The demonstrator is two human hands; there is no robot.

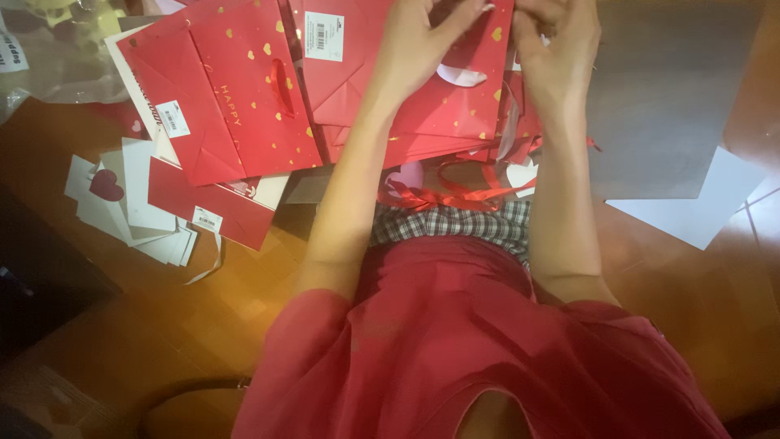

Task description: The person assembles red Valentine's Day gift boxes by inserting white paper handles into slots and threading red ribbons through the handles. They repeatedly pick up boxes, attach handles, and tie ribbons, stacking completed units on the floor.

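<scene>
Red paper gift bag (pixel 455 97) lies flat under both hands (pixel 487 41).

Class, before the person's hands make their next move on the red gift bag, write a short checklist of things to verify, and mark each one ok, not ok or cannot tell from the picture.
1. Both hands on the work: left hand and right hand rest on the red gift bag: ok.
2. Grip firm: fingertips run past the top edge: cannot tell.
3. Bag lies flat: it sits askew on other red bags: not ok.
4. Red ribbon within reach, near the lap: ok.
5. White heart cards tidy: fanned loosely on the wooden floor: not ok.
6. Grey sheet clear of the hands: ok.
</scene>
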